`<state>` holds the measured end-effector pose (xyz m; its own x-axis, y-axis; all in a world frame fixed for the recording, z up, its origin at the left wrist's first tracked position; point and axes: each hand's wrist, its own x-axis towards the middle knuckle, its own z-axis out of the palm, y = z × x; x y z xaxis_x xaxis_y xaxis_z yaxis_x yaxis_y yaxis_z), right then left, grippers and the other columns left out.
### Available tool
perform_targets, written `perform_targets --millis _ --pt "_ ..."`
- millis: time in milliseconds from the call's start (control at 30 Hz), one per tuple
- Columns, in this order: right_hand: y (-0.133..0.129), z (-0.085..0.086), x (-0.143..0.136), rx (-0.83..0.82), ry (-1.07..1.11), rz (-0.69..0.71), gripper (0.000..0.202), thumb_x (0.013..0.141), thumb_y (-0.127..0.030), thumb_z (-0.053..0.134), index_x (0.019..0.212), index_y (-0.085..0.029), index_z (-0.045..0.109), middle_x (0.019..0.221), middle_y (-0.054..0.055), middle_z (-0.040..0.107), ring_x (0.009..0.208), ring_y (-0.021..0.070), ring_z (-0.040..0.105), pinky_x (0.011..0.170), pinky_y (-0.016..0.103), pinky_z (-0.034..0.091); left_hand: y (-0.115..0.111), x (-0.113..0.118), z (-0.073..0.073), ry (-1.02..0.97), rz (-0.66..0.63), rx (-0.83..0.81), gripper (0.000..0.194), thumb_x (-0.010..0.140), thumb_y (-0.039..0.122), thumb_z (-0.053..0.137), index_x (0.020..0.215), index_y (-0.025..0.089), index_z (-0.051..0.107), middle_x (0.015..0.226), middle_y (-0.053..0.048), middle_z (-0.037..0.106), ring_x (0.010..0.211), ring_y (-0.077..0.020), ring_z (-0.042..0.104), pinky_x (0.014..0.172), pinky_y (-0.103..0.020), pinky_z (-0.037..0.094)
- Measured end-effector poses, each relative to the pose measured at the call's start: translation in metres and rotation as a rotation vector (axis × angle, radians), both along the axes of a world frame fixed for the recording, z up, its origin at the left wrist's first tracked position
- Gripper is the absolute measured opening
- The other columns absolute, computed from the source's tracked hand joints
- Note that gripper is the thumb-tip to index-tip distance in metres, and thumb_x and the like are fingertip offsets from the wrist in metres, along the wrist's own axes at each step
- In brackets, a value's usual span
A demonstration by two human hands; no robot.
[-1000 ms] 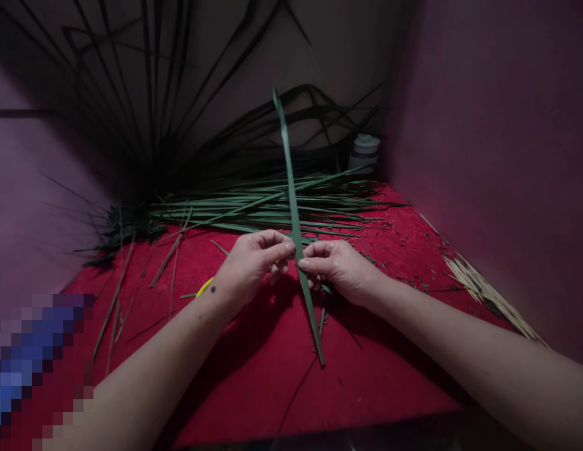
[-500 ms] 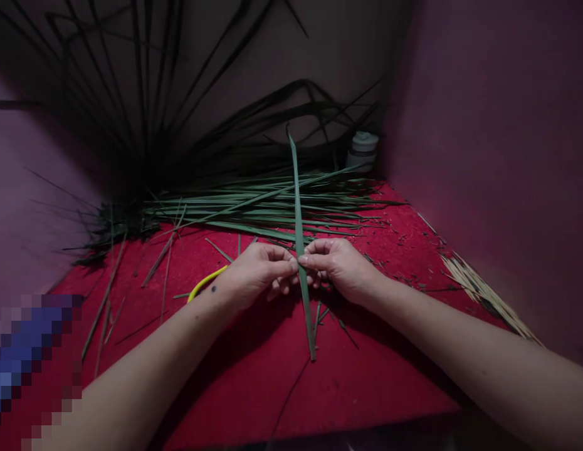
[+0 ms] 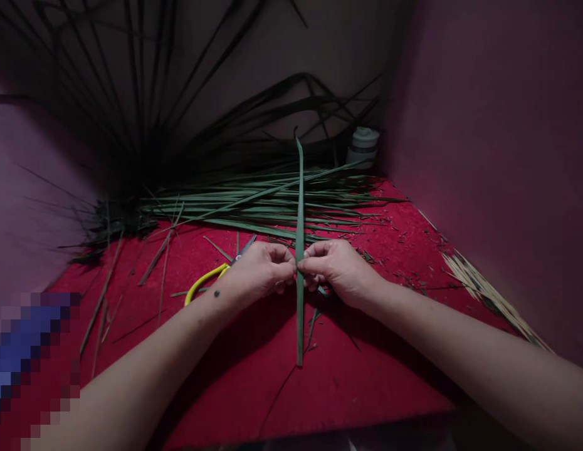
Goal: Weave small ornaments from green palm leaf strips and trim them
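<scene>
A long green leaf strip [image 3: 299,213] stands lengthwise in front of me, its thin tip curled at the far end. My left hand [image 3: 270,269] pinches its left edge near the middle. From the other side, my right hand [image 3: 336,266] pinches the same strip, fingertips close to those of the left. Partly hidden behind my left wrist are scissors with yellow handles [image 3: 202,280]. Beyond both hands lies a pile of long green leaves [image 3: 254,203].
The red surface [image 3: 367,388] carries scattered leaf scraps. Pale thin sticks [image 3: 493,300] lie at the right edge. A white container [image 3: 363,147] stands at the back, beside dark fronds [image 3: 145,125]. Walls rise on both sides.
The strip has turned more upright in view, its lower end shifting left and its tip slightly right. More of the scissors shows beside my left hand. Both hands keep their pinch.
</scene>
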<state>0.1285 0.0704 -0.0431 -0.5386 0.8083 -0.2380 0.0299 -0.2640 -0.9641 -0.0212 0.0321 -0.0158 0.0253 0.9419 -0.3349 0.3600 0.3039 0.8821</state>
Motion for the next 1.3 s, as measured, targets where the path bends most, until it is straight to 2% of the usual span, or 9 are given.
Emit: perform_targets --millis 233,467,1000,1167,1300 --pt "-0.002 0.003 -0.001 -0.014 -0.025 0.007 0.014 0.069 -0.01 0.055 0.056 -0.014 0.054 0.048 0.001 0.058 0.04 0.007 0.05 0.038 0.016 0.034 0.0 -0.001 -0.007 0.054 -0.024 0.097 0.008 0.064 0.018 0.057 0.056 0.016 0.053 0.048 0.005 0.052 0.04 -0.0058 0.044 0.04 -0.017 0.033" --pt "0.0 0.001 0.0 -0.011 -0.026 0.022 0.013 0.069 -0.01 0.057 0.057 -0.014 0.055 0.047 0.001 0.057 0.039 0.0072 0.05 0.035 0.016 0.032 -0.003 0.003 0.004 0.058 -0.05 0.039 0.011 0.064 0.016 0.057 0.054 0.016 0.053 0.042 0.004 0.051 0.034 -0.005 0.038 0.034 -0.016 0.025" --pt "-0.002 0.002 -0.001 0.015 -0.029 0.026 0.013 0.067 -0.01 0.055 0.055 -0.014 0.053 0.045 -0.001 0.055 0.038 0.0063 0.048 0.036 0.016 0.033 -0.003 0.001 0.0 0.088 -0.098 0.046 0.012 0.065 0.023 0.054 0.055 0.017 0.054 0.042 0.004 0.05 0.033 -0.0068 0.039 0.033 -0.018 0.025" --pt "-0.002 0.001 0.0 0.014 -0.039 0.038 0.013 0.068 -0.01 0.055 0.055 -0.015 0.053 0.046 0.0 0.056 0.039 0.0071 0.049 0.036 0.016 0.033 0.0 0.0 -0.003 0.065 -0.09 0.088 0.013 0.064 0.021 0.056 0.051 0.017 0.052 0.041 0.004 0.049 0.036 -0.0064 0.039 0.037 -0.018 0.028" --pt "-0.001 0.002 0.001 0.023 -0.051 0.043 0.014 0.069 -0.007 0.053 0.057 -0.014 0.054 0.047 0.001 0.057 0.039 0.0069 0.05 0.036 0.016 0.032 -0.002 0.004 -0.005 0.213 -0.078 0.196 0.012 0.064 0.019 0.053 0.052 0.018 0.051 0.046 0.004 0.049 0.044 -0.009 0.043 0.043 -0.02 0.03"
